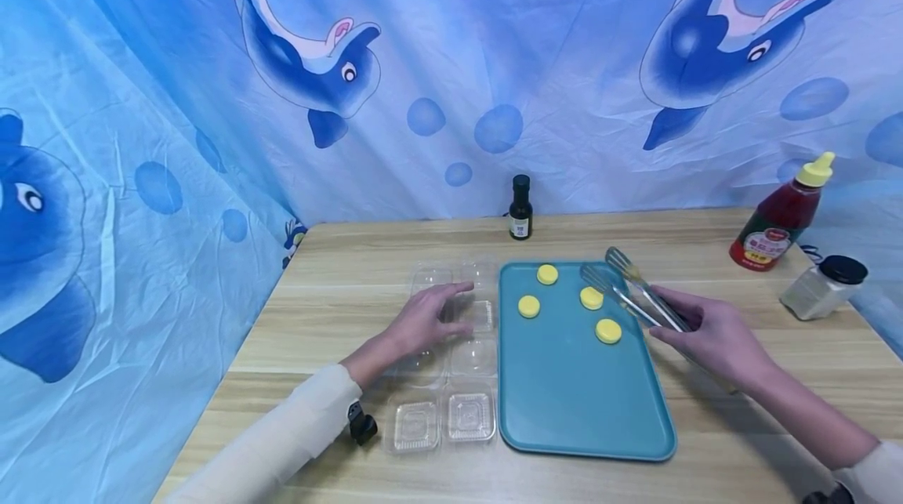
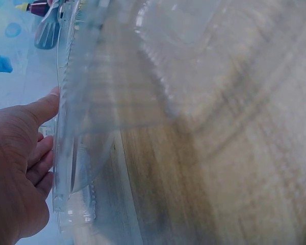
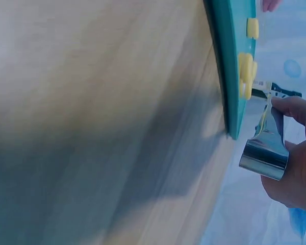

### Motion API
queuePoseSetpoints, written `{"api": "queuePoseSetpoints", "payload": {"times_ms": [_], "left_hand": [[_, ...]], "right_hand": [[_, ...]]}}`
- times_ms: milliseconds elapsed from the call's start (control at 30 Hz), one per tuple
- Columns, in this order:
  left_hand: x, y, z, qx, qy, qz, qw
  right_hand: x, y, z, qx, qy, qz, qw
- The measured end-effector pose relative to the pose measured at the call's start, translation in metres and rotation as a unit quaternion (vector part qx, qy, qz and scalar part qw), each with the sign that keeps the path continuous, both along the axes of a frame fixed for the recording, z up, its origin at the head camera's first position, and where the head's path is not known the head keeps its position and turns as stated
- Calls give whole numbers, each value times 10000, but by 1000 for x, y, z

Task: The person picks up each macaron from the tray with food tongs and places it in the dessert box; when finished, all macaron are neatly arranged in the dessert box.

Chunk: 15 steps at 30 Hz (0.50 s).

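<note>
In the head view my right hand [image 1: 716,335] grips a pair of metal tongs [image 1: 656,308]. Their slotted ends stand apart over the far right of a teal tray [image 1: 578,402], beside one of several small yellow discs that look like macarons [image 1: 592,298]. The bent metal end of the tongs [image 3: 265,158] shows up close in the right wrist view. My left hand [image 1: 426,320] is over the clear plastic boxes [image 1: 471,416] left of the tray, thumb and forefinger spread. From the left wrist, the thumb appears against a clear plastic edge [image 2: 66,102]; firm contact cannot be told.
A small dark bottle [image 1: 520,210] stands behind the tray near the table's back edge. At the right are a red sauce bottle with a yellow cap [image 1: 776,218] and a black-lidded jar [image 1: 821,290]. A blue dolphin-print curtain [image 1: 564,57] hangs behind the wooden table.
</note>
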<state>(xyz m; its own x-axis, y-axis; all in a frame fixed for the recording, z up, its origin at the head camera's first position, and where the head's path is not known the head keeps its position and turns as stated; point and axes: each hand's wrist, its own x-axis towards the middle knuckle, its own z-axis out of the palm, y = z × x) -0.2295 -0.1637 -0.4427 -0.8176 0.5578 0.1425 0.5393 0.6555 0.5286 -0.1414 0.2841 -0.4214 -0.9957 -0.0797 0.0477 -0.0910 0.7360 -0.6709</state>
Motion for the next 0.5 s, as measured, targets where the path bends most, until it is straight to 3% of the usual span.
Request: {"api": "queuePoseSetpoints", "payload": {"times_ms": [500], "left_hand": [[1,0,1,15,-34,15,10000]], "right_hand": [[-24,-39,6,138,29,653,9978]]}}
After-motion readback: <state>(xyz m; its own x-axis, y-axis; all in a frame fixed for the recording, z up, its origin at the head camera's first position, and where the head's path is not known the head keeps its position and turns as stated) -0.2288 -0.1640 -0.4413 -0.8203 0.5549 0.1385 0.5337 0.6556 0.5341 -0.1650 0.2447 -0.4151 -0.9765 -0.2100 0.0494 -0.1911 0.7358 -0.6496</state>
